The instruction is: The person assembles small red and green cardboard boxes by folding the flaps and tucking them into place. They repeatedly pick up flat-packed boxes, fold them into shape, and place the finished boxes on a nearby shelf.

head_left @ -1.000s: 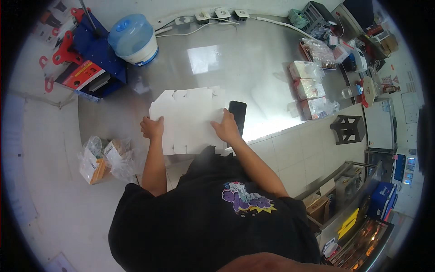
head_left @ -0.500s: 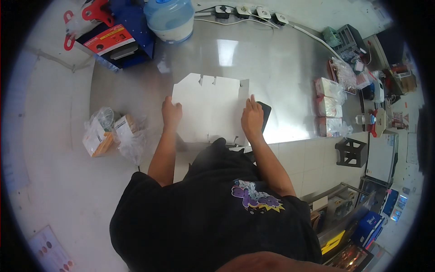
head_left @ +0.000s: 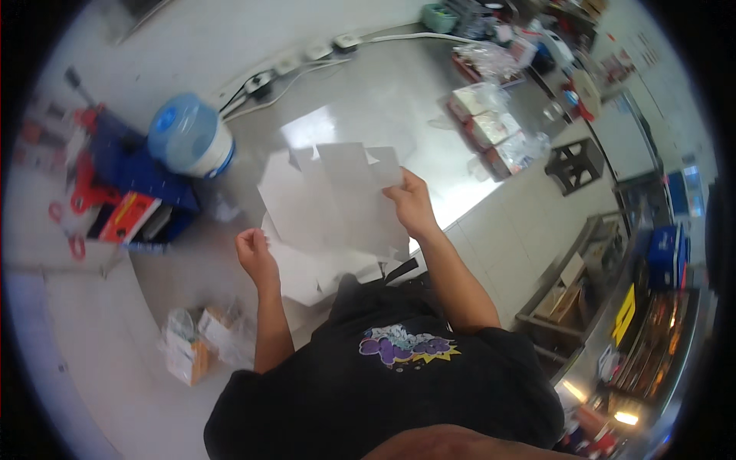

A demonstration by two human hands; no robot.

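A flat white die-cut cardboard sheet (head_left: 349, 195) with slots and flaps is raised at a tilt over the steel table. My right hand (head_left: 412, 203) grips its right edge, thumb on top. Beneath it, toward my body, shows another white cardboard surface (head_left: 307, 268); whether it is a separate sheet or part of the same one is unclear. My left hand (head_left: 257, 257) is at the left edge of this lower piece, fingers curled closed. What they pinch, if anything, is hard to make out.
The steel table (head_left: 391, 100) carries a blue-capped water jug (head_left: 188, 138), a blue machine with a red panel (head_left: 142, 211), and wrapped packs (head_left: 487, 126) at right. Bagged goods (head_left: 203, 337) lie at left. A dark stool (head_left: 573, 165) stands on the floor beyond the table's right edge.
My view has turned. My right hand has lifted the cardboard sheet into a tilt, and another white surface shows below it. My left hand has come away from the upper sheet's left edge.
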